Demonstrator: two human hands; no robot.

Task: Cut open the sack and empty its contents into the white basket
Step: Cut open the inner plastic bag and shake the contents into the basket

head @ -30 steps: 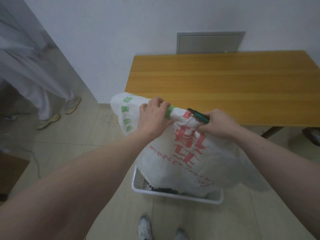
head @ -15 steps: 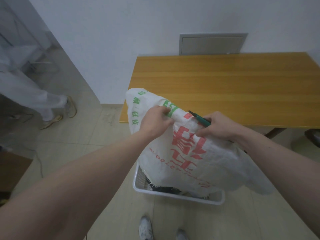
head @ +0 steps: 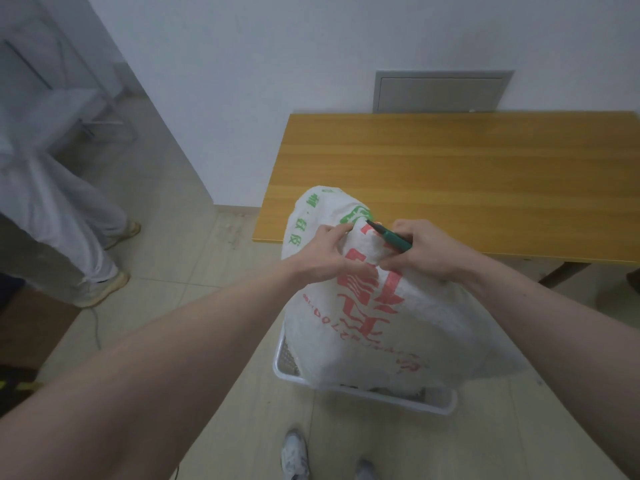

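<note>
Our left hand (head: 325,252) pinches the woven sack (head: 374,327); right hand (head: 427,252) at 3 o'clock clenches a green cutter (head: 389,235) above the mesh basket (head: 363,393)

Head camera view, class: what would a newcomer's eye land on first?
A white woven sack with red and green print fills the centre, gripped by the left hand and right hand, which also holds a green-handled cutter. It stands in a white plastic basket, before an orange wooden table.

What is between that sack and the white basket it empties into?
Nothing visible. The sack hangs directly over the white basket, its lower end reaching the rim, held up by the left hand and right hand, which also grips a green cutter.
</note>
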